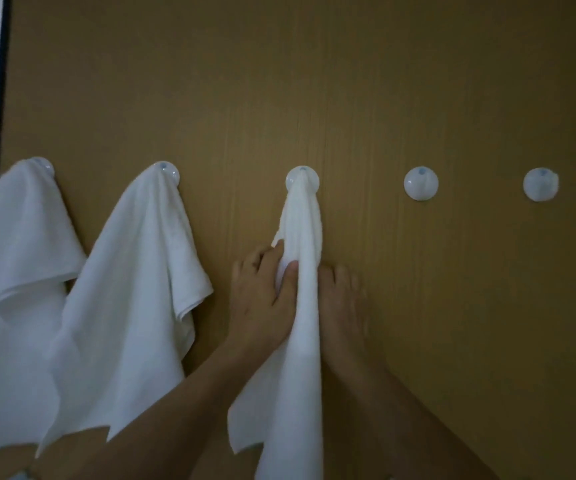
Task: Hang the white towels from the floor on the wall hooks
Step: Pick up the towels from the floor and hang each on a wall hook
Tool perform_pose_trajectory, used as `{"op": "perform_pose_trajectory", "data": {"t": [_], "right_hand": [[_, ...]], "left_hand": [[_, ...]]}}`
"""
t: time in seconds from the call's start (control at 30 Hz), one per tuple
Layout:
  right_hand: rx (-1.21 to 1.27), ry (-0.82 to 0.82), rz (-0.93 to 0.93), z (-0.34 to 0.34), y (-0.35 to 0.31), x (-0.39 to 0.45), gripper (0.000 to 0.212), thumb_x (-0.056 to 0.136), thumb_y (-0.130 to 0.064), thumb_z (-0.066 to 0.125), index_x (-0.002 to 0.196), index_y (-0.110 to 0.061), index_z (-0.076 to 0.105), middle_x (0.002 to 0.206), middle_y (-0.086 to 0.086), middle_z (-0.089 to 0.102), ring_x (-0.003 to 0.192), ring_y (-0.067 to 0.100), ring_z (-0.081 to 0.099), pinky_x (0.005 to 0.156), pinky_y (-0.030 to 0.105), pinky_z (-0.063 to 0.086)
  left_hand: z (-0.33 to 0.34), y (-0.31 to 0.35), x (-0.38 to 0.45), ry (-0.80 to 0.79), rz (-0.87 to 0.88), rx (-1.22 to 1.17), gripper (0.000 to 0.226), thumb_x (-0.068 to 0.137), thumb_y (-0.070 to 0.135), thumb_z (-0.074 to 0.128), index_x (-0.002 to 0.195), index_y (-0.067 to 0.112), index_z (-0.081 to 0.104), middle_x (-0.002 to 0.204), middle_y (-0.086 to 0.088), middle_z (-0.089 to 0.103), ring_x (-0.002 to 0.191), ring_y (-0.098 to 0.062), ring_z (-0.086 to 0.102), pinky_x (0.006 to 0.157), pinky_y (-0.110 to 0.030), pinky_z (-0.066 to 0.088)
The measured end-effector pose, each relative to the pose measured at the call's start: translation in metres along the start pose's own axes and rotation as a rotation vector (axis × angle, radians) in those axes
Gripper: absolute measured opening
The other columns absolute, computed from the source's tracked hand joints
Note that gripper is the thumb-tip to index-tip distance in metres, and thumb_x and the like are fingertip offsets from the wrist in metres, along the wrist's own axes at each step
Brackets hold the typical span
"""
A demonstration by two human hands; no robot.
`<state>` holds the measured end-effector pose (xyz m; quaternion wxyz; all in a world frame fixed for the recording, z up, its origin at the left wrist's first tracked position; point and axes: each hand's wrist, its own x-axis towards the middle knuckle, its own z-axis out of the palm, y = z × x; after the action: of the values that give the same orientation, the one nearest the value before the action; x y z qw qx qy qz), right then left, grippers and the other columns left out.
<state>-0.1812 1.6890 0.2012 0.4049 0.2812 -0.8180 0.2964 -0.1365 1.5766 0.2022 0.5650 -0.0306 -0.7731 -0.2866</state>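
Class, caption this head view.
Both hands, left and right, settle the third towel on its hook.

**Bare forearms, no sleeves**

Two arms enter from the lower edge, both bare from the frame edge to the fingertips, with no sleeve showing. The left hand (265,299) carries no ring or glove, with short, plain nails. The right hand (340,306) is likewise unadorned; its wrist carries no watch or band.

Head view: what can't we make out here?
- Floor and any towels left on it: outside the head view.
- Right hand fingers: partly behind the third towel.
- First towel: cut off by the left edge.
- First hook: mostly covered by that towel.
- Third towel's bottom: cut off below.
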Motion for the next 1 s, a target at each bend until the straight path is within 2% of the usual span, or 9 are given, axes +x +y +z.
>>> {"op": "perform_pose_trajectory", "data": {"t": [0.13, 0.23, 0.33, 0.4, 0.53, 0.63, 0.7, 0.83, 1.0], "right_hand": [[0.258, -0.181, 0.164, -0.002, 0.009, -0.014, 0.041, 0.105, -0.026, 0.033, 0.128, 0.000, 0.054, 0.132, 0.019, 0.053, 0.124, 0.035, 0.049, 0.105, 0.044, 0.037], [0.491, -0.203, 0.357, -0.014, 0.001, -0.029, 0.033, 0.103, -0.021, 0.042, 0.125, -0.001, 0.057, 0.125, 0.017, 0.060, 0.111, 0.028, 0.058, 0.092, 0.037, 0.050], [0.289, -0.351, 0.353, -0.034, 0.004, -0.054, 0.028, 0.096, -0.026, 0.051, 0.098, -0.005, 0.068, 0.095, 0.010, 0.070, 0.091, 0.028, 0.067, 0.079, 0.038, 0.054], [0.204, -0.346, 0.377, -0.052, 0.003, -0.073, 0.023, 0.091, -0.030, 0.053, 0.092, -0.014, 0.069, 0.091, 0.002, 0.070, 0.084, 0.019, 0.067, 0.079, 0.037, 0.056], [0.029, -0.268, 0.445, -0.081, -0.017, -0.110, 0.029, 0.090, -0.022, 0.052, 0.106, -0.004, 0.069, 0.103, 0.009, 0.072, 0.091, 0.022, 0.067, 0.080, 0.037, 0.055], [-0.096, -0.237, 0.472, -0.101, -0.037, -0.152, 0.032, 0.094, -0.024, 0.054, 0.121, -0.011, 0.066, 0.119, 0.006, 0.067, 0.099, 0.023, 0.064, 0.081, 0.030, 0.052], [-0.167, -0.247, 0.536, -0.115, -0.051, -0.190, 0.039, 0.095, -0.032, 0.056, 0.132, -0.020, 0.060, 0.128, 0.004, 0.061, 0.109, 0.021, 0.061, 0.087, 0.026, 0.048], [-0.386, -0.264, 0.690, -0.162, -0.078, -0.272, 0.045, 0.092, -0.040, 0.058, 0.135, -0.029, 0.055, 0.131, 0.005, 0.060, 0.117, 0.026, 0.058, 0.096, 0.032, 0.047], [-0.505, -0.250, 0.924, -0.253, -0.116, -0.395, 0.052, 0.092, -0.040, 0.057, 0.141, -0.024, 0.048, 0.136, 0.009, 0.057, 0.121, 0.029, 0.055, 0.094, 0.037, 0.050]], "left_hand": [[0.002, 0.010, -0.026, -0.146, -0.113, -0.103, 0.057, 0.101, 0.048, 0.039, 0.153, 0.027, 0.029, 0.155, 0.006, 0.034, 0.135, -0.003, 0.031, 0.110, -0.024, 0.024], [-0.012, 0.011, -0.032, -0.276, -0.092, -0.074, 0.059, 0.103, 0.046, 0.037, 0.156, 0.027, 0.020, 0.160, 0.006, 0.026, 0.136, 0.002, 0.021, 0.110, -0.019, 0.016], [-0.032, 0.008, -0.035, -0.343, -0.095, 0.027, 0.060, 0.103, 0.046, 0.036, 0.156, 0.024, 0.020, 0.161, 0.002, 0.026, 0.147, -0.016, 0.023, 0.118, -0.032, 0.018], [-0.043, 0.006, -0.043, -0.361, -0.078, 0.038, 0.058, 0.103, 0.044, 0.038, 0.155, 0.023, 0.025, 0.160, 0.000, 0.029, 0.147, -0.020, 0.024, 0.121, -0.038, 0.020], [-0.069, 0.013, -0.069, -0.306, 0.090, -0.044, 0.045, 0.100, 0.035, 0.050, 0.142, 0.017, 0.050, 0.145, -0.005, 0.050, 0.137, -0.025, 0.040, 0.114, -0.038, 0.030], [-0.084, 0.029, -0.096, -0.317, 0.253, -0.112, 0.035, 0.097, 0.030, 0.056, 0.128, 0.015, 0.064, 0.127, -0.006, 0.063, 0.120, -0.026, 0.052, 0.103, -0.039, 0.041], [-0.090, 0.043, -0.123, -0.389, 0.290, -0.180, 0.033, 0.095, 0.028, 0.058, 0.126, 0.017, 0.064, 0.125, -0.006, 0.063, 0.120, -0.027, 0.051, 0.100, -0.042, 0.043], [-0.095, 0.082, -0.186, -0.601, 0.300, -0.296, 0.035, 0.092, 0.031, 0.060, 0.126, 0.023, 0.064, 0.126, -0.005, 0.062, 0.120, -0.026, 0.051, 0.097, -0.041, 0.046], [-0.115, 0.160, -0.278, -0.884, 0.414, -0.385, 0.043, 0.092, 0.036, 0.057, 0.134, 0.024, 0.057, 0.132, -0.002, 0.058, 0.120, -0.025, 0.052, 0.090, -0.032, 0.043]]}}
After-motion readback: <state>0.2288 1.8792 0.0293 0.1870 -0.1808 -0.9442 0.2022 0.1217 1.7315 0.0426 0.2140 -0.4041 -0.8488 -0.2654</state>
